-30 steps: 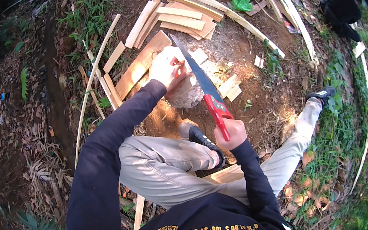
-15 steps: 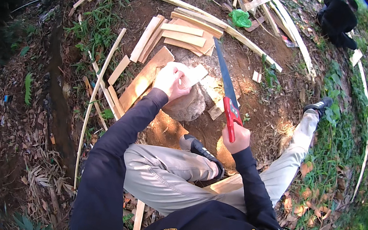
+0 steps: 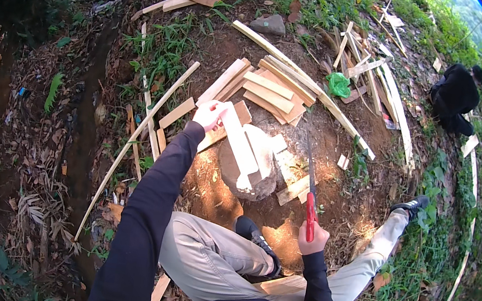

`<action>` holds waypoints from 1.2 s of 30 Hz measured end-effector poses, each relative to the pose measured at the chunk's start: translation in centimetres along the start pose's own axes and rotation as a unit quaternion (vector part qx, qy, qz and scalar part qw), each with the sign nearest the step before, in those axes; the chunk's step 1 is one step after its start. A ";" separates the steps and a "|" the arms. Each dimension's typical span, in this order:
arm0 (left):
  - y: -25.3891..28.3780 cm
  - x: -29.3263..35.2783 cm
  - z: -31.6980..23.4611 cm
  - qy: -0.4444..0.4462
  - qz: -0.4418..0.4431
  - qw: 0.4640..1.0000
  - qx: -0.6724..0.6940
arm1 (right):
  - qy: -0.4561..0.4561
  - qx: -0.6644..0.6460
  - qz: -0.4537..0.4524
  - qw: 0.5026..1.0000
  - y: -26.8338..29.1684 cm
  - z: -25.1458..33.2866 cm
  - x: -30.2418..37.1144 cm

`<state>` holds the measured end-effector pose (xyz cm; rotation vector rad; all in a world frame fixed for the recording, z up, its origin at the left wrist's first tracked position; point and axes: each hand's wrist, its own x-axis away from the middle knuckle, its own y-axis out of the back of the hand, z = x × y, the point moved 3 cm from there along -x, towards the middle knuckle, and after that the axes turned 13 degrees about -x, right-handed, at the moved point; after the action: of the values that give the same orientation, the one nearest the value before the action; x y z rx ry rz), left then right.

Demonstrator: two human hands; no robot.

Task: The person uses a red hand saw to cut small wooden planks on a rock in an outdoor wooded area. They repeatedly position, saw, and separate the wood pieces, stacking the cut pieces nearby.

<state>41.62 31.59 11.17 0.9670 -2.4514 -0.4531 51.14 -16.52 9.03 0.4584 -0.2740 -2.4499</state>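
Note:
My left hand (image 3: pixel 209 116) is closed on the far end of a pale, sunlit wooden board (image 3: pixel 240 144). The board slants toward me over a round, stump-like block (image 3: pixel 229 170); whether it rests fully on it I cannot tell. Another pale strip (image 3: pixel 260 151) lies beside it on the block. On the right, my right hand (image 3: pixel 312 237) grips the red handle of a handsaw (image 3: pixel 310 211). Its thin blade points away from me, to the right of the block and apart from the board.
Beyond the block lies a stack of cut boards (image 3: pixel 270 90). Long strips (image 3: pixel 137 142) curve along the left. A green plastic bag (image 3: pixel 339 85) and a grey rock (image 3: pixel 268 24) are farther off. A person in dark clothes (image 3: pixel 454 99) crouches at far right.
My left hand has shifted left and the board it holds now shows at greater length. The saw has come lower, nearer to me, its blade turned more edge-on. The whole view has shifted.

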 end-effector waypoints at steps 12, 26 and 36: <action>-2.3 -16.2 -0.6 0.031 -0.123 0.981 0.144 | -0.058 0.078 -0.072 0.993 3.4 -4.0 0.2; 4.0 -22.8 3.7 -0.003 -0.259 0.817 -0.516 | -0.063 0.144 -0.068 0.985 3.2 -6.4 -2.6; 6.7 -21.2 6.3 -0.148 -0.229 0.855 -0.442 | 0.031 0.175 0.010 0.984 -0.3 -8.1 -10.1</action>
<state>48.25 52.05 2.68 1.0664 -1.8134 -1.8048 61.66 -10.76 4.14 0.6768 -0.6844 -2.3672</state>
